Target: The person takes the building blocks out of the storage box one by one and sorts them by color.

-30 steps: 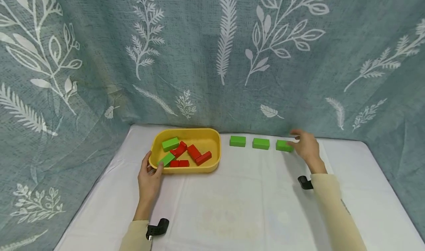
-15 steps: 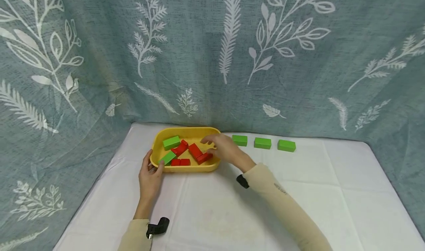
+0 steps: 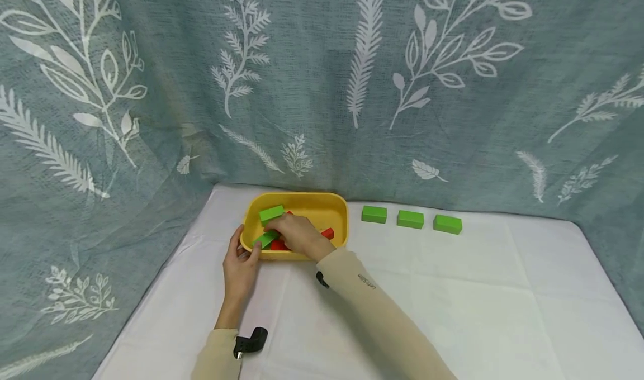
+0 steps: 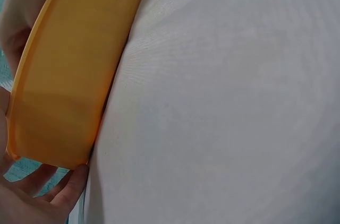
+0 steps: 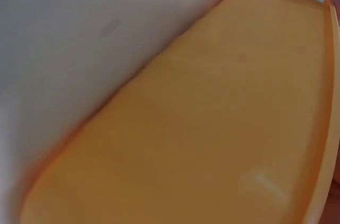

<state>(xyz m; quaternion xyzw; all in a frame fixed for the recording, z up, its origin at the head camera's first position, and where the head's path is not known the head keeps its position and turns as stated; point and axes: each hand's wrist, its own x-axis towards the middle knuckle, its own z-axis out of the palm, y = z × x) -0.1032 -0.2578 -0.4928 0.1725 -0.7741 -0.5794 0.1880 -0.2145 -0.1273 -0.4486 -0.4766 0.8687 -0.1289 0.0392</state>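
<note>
In the head view a yellow tray [image 3: 282,255] holds green and red blocks. My left hand [image 3: 240,265] grips its left end, thumb at the near rim; the left wrist view shows the fingertips [image 4: 74,184] against the tray's end wall. My right hand [image 3: 299,234] reaches inside, its fingertips beside a green block [image 3: 264,240] in the near left corner. Whether they pinch this block I cannot tell. A second green block [image 3: 271,214] lies just behind. Some red blocks [image 3: 278,245] show around the right hand, which covers others. The tray's long side [image 5: 212,102] fills much of the right wrist view.
To the right of the tray, three green blocks stand in a spaced row along the table's back edge: a left one [image 3: 374,214], a middle one [image 3: 410,219] and a right one [image 3: 448,224]. A patterned curtain [image 3: 322,89] hangs behind the white-covered table [image 3: 478,302].
My right hand has moved left from the rightmost green block in the row, across the tray's right end, to the green blocks at its left. My left hand stays on the tray. The head view has shifted slightly.
</note>
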